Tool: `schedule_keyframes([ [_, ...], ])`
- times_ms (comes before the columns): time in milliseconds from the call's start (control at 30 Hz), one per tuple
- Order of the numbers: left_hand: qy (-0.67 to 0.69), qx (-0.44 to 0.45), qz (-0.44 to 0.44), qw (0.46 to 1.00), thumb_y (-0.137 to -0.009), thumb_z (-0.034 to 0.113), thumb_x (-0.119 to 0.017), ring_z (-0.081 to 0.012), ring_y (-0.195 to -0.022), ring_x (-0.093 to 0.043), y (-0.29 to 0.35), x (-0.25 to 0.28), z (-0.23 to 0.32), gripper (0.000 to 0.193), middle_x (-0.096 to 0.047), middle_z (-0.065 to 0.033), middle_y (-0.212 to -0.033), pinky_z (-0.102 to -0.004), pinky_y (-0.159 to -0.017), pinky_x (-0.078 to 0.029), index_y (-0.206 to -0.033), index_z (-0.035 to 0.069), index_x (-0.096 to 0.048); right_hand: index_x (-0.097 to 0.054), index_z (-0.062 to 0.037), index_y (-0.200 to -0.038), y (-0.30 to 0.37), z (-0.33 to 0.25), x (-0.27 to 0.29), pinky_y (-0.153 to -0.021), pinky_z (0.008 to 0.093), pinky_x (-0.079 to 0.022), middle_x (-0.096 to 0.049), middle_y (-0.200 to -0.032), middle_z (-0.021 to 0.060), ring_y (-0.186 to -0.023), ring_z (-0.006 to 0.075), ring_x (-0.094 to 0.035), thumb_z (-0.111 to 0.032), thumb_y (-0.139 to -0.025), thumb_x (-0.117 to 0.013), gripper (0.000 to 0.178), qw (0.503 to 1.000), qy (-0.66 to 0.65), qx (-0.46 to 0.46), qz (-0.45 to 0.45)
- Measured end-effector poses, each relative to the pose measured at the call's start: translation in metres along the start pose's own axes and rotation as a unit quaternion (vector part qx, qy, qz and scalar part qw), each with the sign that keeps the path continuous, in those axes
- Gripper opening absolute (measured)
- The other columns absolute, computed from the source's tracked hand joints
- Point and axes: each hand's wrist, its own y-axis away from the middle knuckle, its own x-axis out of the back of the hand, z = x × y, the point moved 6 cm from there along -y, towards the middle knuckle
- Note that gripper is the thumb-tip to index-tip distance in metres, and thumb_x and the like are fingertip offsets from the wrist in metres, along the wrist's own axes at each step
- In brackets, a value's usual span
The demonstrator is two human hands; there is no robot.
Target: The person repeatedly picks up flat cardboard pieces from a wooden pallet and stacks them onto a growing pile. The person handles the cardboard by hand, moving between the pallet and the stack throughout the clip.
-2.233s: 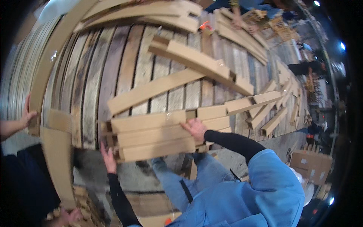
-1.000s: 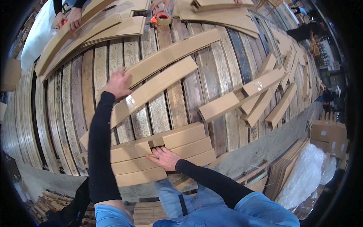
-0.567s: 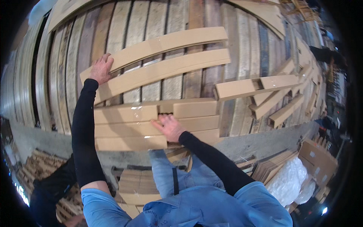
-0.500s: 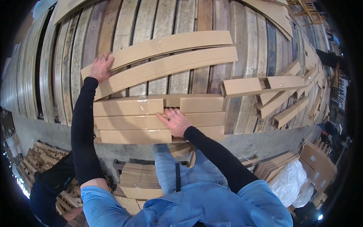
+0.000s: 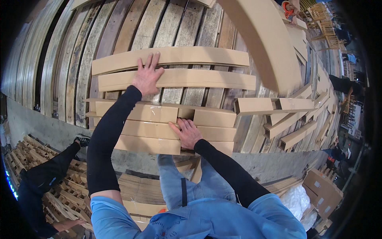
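Two long, narrow cardboard boxes, a far one (image 5: 199, 55) and a nearer one (image 5: 207, 79), lie side by side across a slatted wooden surface (image 5: 159, 30). My left hand (image 5: 148, 75) rests over both, left of their middle, its fingers spread. Closer to me sits a row of three long cardboard boxes (image 5: 155, 129) with gaps in their tops. My right hand (image 5: 188, 133) lies on this row near a gap, fingers stretched forward and thumb out to the left. Its fingertips reach the gap's edge and are partly hard to see.
A large cardboard piece (image 5: 266, 44) stands out over the far right of the slats. Several cardboard tubes (image 5: 298, 133) lie crisscrossed at the right. Stacked flat cardboard (image 5: 143, 191) is beside my legs. Another person in dark clothes (image 5: 51, 171) is at the lower left.
My left hand has moved right along the two far boxes, which now lie straighter across the slats. The large cardboard piece has appeared at the far right. My right hand stays on the near row.
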Motion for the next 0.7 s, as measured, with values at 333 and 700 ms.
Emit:
schedule_keyframes([
  [333, -0.186, 0.011, 0.195, 0.963, -0.088, 0.04, -0.054, -0.03, -0.138, -0.037, -0.054, 0.002, -0.066, 0.058, -0.033, -0.0183, -0.15, -0.0533, -0.106, -0.036, -0.137, 0.012, -0.043, -0.042, -0.0126, -0.146, 0.002, 0.001, -0.001, -0.104, 0.0466, -0.036, -0.047, -0.129, 0.0203, -0.119, 0.0342, -0.048, -0.03, -0.075, -0.066, 0.077, 1.0, 0.002, -0.015, -0.014],
  [700, -0.053, 0.051, -0.009, 0.997, -0.081, 0.016, -0.06, -0.0336, -0.094, -0.066, -0.022, -0.017, -0.029, 0.023, -0.07, -0.0144, -0.095, -0.0469, -0.086, -0.051, -0.101, 0.01, -0.07, -0.042, -0.01, -0.146, 0.001, -0.001, 0.01, -0.099, 0.0441, -0.036, -0.05, -0.125, 0.0204, -0.112, 0.0319, -0.05, -0.032, -0.079, -0.062, 0.073, 0.999, -0.005, 0.009, 0.034],
])
